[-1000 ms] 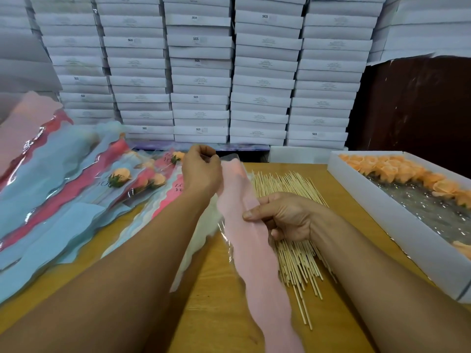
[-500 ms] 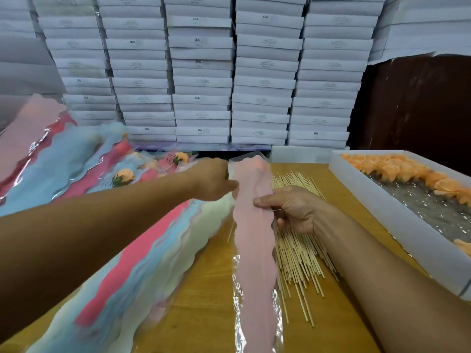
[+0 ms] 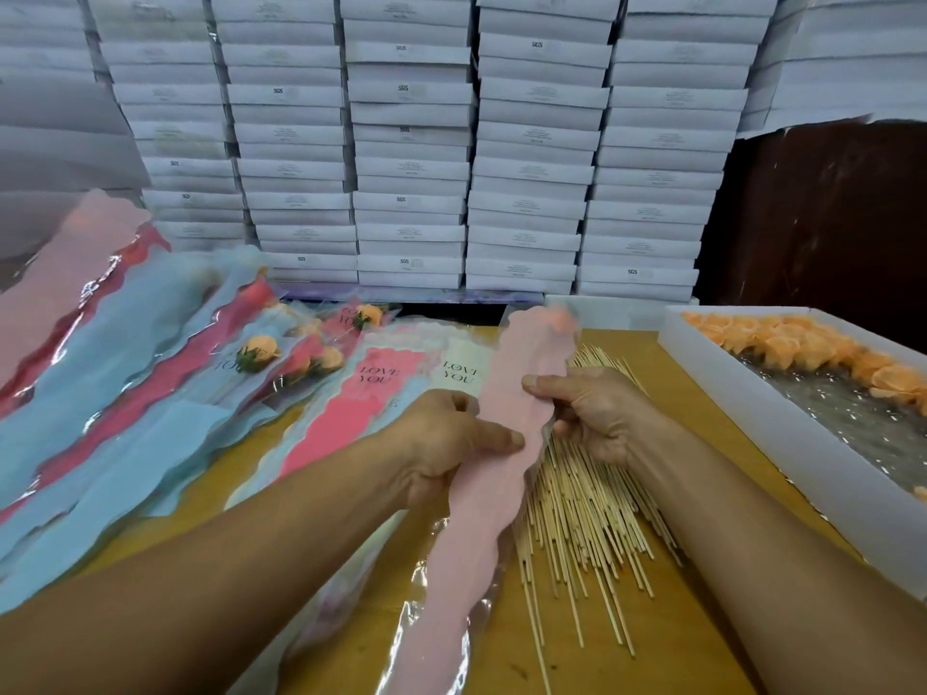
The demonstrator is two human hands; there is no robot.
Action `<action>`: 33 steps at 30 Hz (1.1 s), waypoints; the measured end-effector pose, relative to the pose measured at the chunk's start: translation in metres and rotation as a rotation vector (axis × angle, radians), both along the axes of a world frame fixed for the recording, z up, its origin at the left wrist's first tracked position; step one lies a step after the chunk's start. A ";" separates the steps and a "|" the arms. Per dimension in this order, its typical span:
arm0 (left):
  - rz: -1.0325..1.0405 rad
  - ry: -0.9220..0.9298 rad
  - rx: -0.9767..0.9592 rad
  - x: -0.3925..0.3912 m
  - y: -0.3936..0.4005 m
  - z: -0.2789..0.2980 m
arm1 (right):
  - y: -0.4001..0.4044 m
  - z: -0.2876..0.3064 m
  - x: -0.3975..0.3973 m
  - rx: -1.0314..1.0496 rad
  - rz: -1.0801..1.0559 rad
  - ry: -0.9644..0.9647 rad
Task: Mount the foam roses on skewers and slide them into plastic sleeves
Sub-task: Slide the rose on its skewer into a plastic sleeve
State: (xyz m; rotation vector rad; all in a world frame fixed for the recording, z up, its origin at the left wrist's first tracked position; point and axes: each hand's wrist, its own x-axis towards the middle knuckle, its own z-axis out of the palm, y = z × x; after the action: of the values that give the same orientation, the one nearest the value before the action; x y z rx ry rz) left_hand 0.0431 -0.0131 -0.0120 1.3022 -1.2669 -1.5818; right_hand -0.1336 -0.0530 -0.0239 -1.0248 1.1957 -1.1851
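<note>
— Since half a second ago the left hand (image 3: 451,443) has dropped back toward the body and now grips the pink sleeve (image 3: 494,459) at its near-left edge, where before it was up at the sleeve's top.

— And the right hand (image 3: 592,413)?

— It pinches the sleeve's right edge, thumb on top, fingers curled beneath. Both hands hold the sleeve lifted off the desk (image 3: 652,639), its upper end pointing away and its clear lower end trailing down toward the viewer.

— Is a rose in it?

— An orange blur (image 3: 561,319) shows at the sleeve's top end; too blurred to be sure it is a rose.

— What lies under the hands?

— A loose heap of wooden skewers (image 3: 582,514) on the wooden desk, just beneath the right hand. To the left, flat sleeves (image 3: 381,393) printed "LOVE YOU", and further left a spread of blue, red and pink sleeves (image 3: 125,373), several holding orange roses (image 3: 263,346).

— On the right?

— A white tray (image 3: 752,423) with orange foam roses (image 3: 782,343) along its far side and clear plastic over the bottom.

— And the room?

— Stacked white boxes (image 3: 411,143) form a wall behind the desk; a dark brown panel (image 3: 827,213) stands at far right.
</note>
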 end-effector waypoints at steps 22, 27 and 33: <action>0.385 0.059 -0.197 0.037 -0.028 0.015 | 0.040 -0.001 0.045 0.104 0.815 0.296; 0.412 0.099 -0.221 0.036 -0.030 0.012 | 0.042 -0.005 0.051 0.084 0.735 0.283; 0.205 0.077 -0.115 0.046 -0.006 0.002 | 0.040 0.001 0.047 0.007 0.617 0.220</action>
State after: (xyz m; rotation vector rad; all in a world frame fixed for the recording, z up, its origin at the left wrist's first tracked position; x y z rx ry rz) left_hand 0.0889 -0.0192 -0.0103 1.2445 -1.1223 -1.3825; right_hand -0.0870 -0.0127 -0.0230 -1.4151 0.9394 -0.5941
